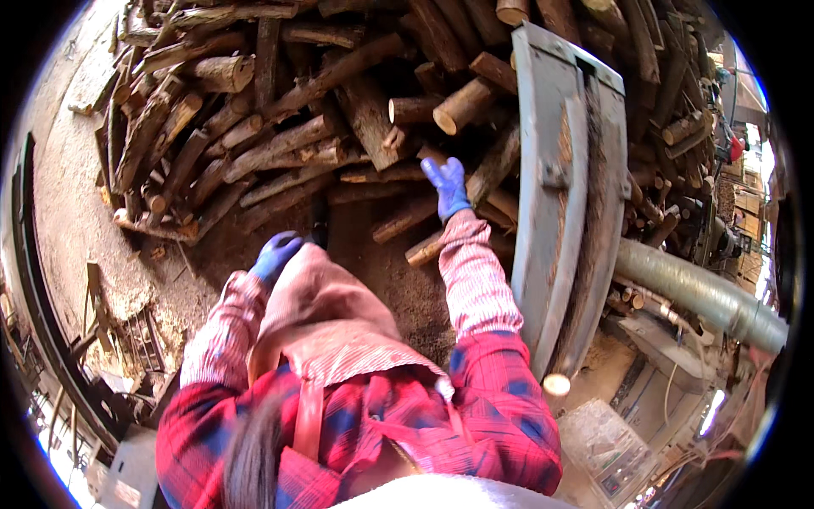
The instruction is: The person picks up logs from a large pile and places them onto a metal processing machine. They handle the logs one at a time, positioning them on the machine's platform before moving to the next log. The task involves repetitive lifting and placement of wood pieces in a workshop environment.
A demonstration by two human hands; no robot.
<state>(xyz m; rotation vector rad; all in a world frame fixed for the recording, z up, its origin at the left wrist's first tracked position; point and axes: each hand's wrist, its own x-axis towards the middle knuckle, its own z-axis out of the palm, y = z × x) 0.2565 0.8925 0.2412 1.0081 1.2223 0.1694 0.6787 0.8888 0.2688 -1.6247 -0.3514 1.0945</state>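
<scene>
Reaching right hand [447,187] toward log pile [280,127]; blue glove, fingers straight and pressed together, holding nothing. Nearest log [405,219] just below-left of fingertips, long axis diagonal, cut end lower left. Left hand [275,256] low by my chest, curled; grip cannot tell. Grey metal trough [564,187] to right, running lengthwise away.

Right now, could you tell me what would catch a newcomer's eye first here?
A big heap of cut logs fills the upper picture. The right hand, in a blue glove, reaches toward it, beside a long grey metal trough at right. The left hand, also blue-gloved, hangs lower left.
</scene>
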